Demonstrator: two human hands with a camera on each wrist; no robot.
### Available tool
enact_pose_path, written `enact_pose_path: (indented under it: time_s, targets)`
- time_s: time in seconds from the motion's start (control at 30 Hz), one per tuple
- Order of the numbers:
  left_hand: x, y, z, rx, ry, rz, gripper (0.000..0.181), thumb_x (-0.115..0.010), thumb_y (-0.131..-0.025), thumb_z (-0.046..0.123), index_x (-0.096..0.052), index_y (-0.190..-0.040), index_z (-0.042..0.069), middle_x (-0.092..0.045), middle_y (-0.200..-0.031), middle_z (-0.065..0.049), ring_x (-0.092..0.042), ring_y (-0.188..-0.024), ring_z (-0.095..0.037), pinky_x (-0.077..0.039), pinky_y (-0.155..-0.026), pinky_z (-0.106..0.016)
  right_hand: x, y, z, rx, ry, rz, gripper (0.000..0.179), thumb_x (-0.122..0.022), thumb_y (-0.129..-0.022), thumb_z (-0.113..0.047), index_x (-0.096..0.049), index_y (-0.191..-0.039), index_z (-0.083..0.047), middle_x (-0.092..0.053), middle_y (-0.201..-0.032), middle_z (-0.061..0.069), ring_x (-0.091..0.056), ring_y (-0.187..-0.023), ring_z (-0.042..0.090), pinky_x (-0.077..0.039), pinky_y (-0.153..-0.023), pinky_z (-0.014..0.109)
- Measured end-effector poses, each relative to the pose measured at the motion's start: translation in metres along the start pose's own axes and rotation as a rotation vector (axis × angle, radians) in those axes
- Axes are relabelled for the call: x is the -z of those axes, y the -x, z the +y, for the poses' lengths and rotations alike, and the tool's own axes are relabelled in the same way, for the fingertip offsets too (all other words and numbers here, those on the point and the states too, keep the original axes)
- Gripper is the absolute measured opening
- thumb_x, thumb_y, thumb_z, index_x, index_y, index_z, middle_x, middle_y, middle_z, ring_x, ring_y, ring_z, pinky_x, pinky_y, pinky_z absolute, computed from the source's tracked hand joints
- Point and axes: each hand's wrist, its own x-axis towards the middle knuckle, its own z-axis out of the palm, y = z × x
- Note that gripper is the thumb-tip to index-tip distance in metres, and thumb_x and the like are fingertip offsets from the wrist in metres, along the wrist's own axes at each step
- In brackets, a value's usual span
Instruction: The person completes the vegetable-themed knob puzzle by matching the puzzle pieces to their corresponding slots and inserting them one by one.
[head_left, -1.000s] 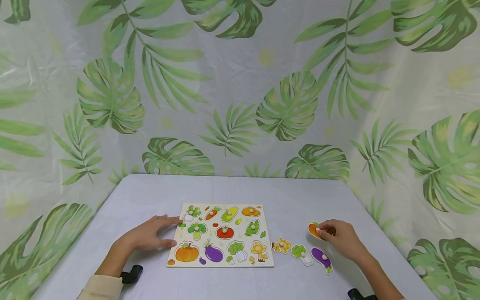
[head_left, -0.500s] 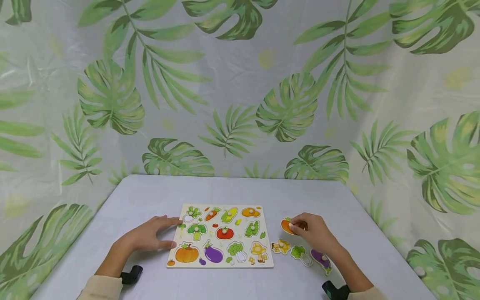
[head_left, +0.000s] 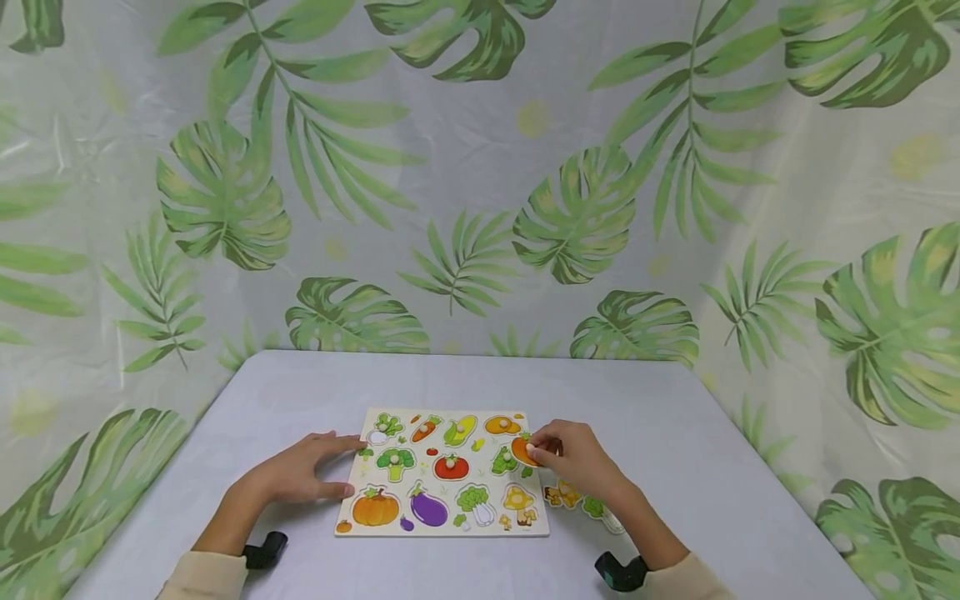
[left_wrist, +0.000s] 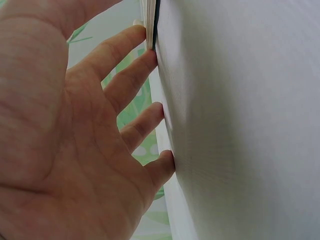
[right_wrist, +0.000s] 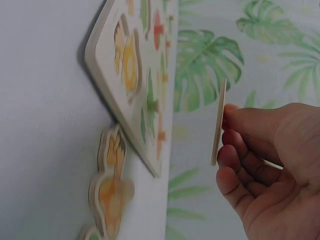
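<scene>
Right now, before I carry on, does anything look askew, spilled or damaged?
Nothing looks spilled or visibly damaged. The mushroom piece lies turned sideways beside the puzzle board, unlike the upright mushroom picture on it, but that seems ordinary for a loose piece.

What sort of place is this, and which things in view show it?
Probably a screened-off activity spot, perhaps set up indoors for recording: a white-covered table, a leaf-print backdrop behind and beside it, and a vegetable puzzle board lying on the table.
</scene>
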Motion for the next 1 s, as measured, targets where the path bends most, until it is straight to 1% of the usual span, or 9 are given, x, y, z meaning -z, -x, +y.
enact_pose_path:
  time_s: [0.23, 0.37, 0.6, 0.77, 0.87, 1.0]
  targets:
    - [-0.002, -0.003, -0.002, 0.000, -0.018, -0.001, 0.076, -0.076, -0.085, 0.057, -0.055, -0.150, 0.024, -0.051, -0.158, -0.004, -0.031, -0.152, -0.049, -0.026, -0.118, -0.074, -0.016, -0.006, -0.017, 0.073, -0.023, -0.052, 0.004, -0.075, -0.095, -0.016, -0.078, -0.098, -0.015, -0.063, -0.082, -0.007, -0.055, -0.075, 0.013, -0.049, -0.063, 0.021]
    - [-0.002, -0.003, -0.003, 0.002, -0.020, -0.003, 0.076, -0.076, -0.085, 0.057, -0.054, -0.151, 0.025, -0.051, -0.158, -0.003, -0.031, -0.151, -0.048, -0.027, -0.118, -0.074, -0.026, -0.009, -0.024, 0.105, -0.025, -0.069, 0.005, -0.074, -0.096, -0.019, -0.078, -0.098, -0.016, -0.062, -0.081, -0.009, -0.055, -0.074, 0.011, -0.049, -0.063, 0.021]
    - [-0.002, -0.004, -0.003, -0.011, -0.010, 0.001, 0.076, -0.076, -0.085, 0.056, -0.054, -0.151, 0.023, -0.051, -0.158, -0.004, -0.031, -0.151, -0.049, -0.028, -0.118, -0.073, -0.043, -0.017, -0.036, 0.117, -0.047, -0.120, 0.009, -0.074, -0.097, -0.022, -0.078, -0.099, -0.014, -0.063, -0.082, -0.008, -0.056, -0.074, 0.011, -0.051, -0.062, 0.021]
    - [-0.001, -0.003, -0.002, -0.009, -0.009, -0.001, 0.076, -0.076, -0.086, 0.055, -0.054, -0.151, 0.022, -0.052, -0.157, -0.005, -0.031, -0.151, -0.049, -0.027, -0.118, -0.074, -0.054, -0.022, -0.048, 0.129, -0.050, -0.143, 0.007, -0.074, -0.097, -0.021, -0.078, -0.097, -0.015, -0.064, -0.081, -0.010, -0.056, -0.073, 0.008, -0.050, -0.062, 0.020]
    - [0.000, -0.002, -0.001, -0.002, -0.008, -0.001, 0.076, -0.076, -0.085, 0.055, -0.055, -0.150, 0.022, -0.052, -0.157, -0.006, -0.032, -0.150, -0.050, -0.027, -0.117, -0.074, -0.063, -0.023, -0.053, 0.151, -0.054, -0.151, 0.007, -0.074, -0.096, -0.021, -0.078, -0.096, -0.016, -0.064, -0.081, -0.010, -0.055, -0.072, 0.006, -0.049, -0.062, 0.019]
    - [0.000, -0.001, -0.002, 0.002, -0.004, 0.002, 0.076, -0.076, -0.085, 0.055, -0.054, -0.151, 0.022, -0.051, -0.157, -0.006, -0.031, -0.150, -0.050, -0.027, -0.117, -0.075, -0.073, -0.025, -0.060, 0.178, -0.078, -0.161, 0.008, -0.074, -0.096, -0.020, -0.079, -0.097, -0.013, -0.065, -0.081, -0.009, -0.054, -0.071, 0.004, -0.048, -0.062, 0.018]
